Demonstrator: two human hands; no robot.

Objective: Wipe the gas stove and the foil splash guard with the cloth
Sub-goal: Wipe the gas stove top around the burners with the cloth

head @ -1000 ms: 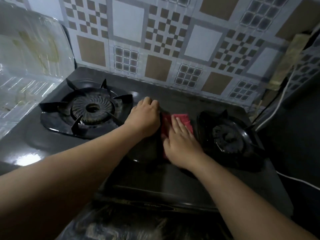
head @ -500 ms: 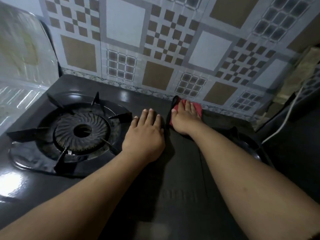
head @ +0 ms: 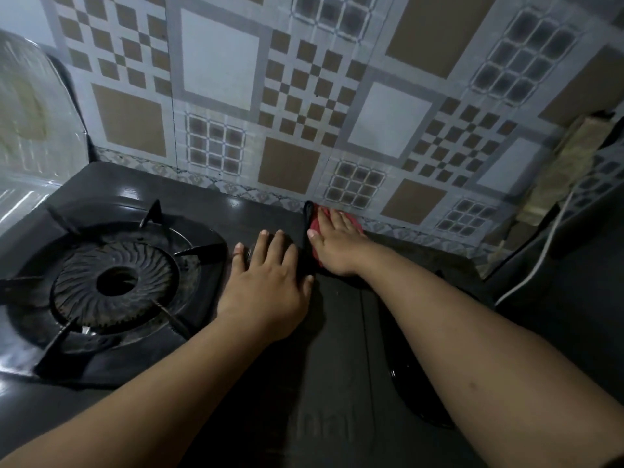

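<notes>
Right hand [head: 337,246] now flat on the red cloth [head: 316,224], fingers straight and together, pressing it down at the back edge of the gas stove [head: 337,332], right where the top meets the tiled wall [head: 388,130]. 1 s ago the cloth sat mid-stove between the 2 burners; 0.5 s ago it had already reached the back edge. Since then almost no travel (camera just dipped closer), so the stroke looks to have run out at the wall.

Left hand [head: 266,282] spread flat on the bare stove top, holding nothing, just beside the left burner [head: 114,282] at its 3 o'clock. It was loosely curled 1 s ago; now reads as a brace.

Cloth is at 1 o'clock from the left hand, mostly hidden under the right palm.

Meaning: centre strip between burners likely covered front to back. My guess is next is a pull back or sideways along the rear edge. Burner surrounds unconfirmed. Foil splash guard [head: 30,130] at 10 o'clock from the left burner, well apart from the cloth, not yet wiped as far as I can judge.
</notes>
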